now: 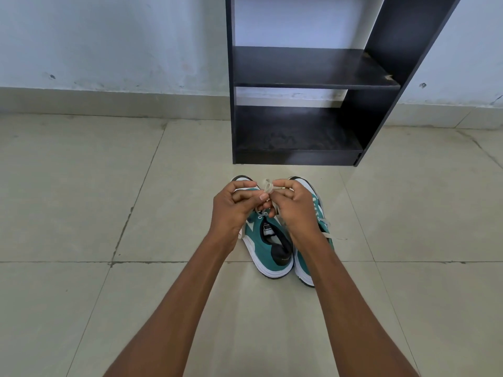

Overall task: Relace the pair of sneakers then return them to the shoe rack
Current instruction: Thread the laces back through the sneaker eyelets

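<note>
**Tying off the left-hand sneaker's lace, just short of the rack**

You had both hands closed on the same lace (268, 187), directly above the tongue of the sneaker under your left hand (268, 240). Your left hand (234, 205) was curled, thumb and forefinger pinching the lace at the base of a small loop that stood up between your two hands. Your right hand (292, 205) pinched the other side of that loop, its fingertips almost touching your left thumb. Neither hand was free.

The lace looked flat, pale and limp, so it likely weighed nothing and held no shape of its own; it would have slid through dry fingers if you had eased the pinch. The best hold seemed to be close to the knot, not out at the tips, so that the loop kept its size as you drew it tight.

The second sneaker (313, 257) lay under your right wrist, touching the first along the sole, with a loose lace end (333, 236) trailing out past your right forearm. Whether that one was fully laced, I could not tell.

Both sneakers looked light, soft in the upper and stiff in the white sole. For carrying, the heel collar nearest you looked the firmest place to pinch. The shoe rack (304, 131) stood just beyond your fingertips, its lower shelves bare.
</note>
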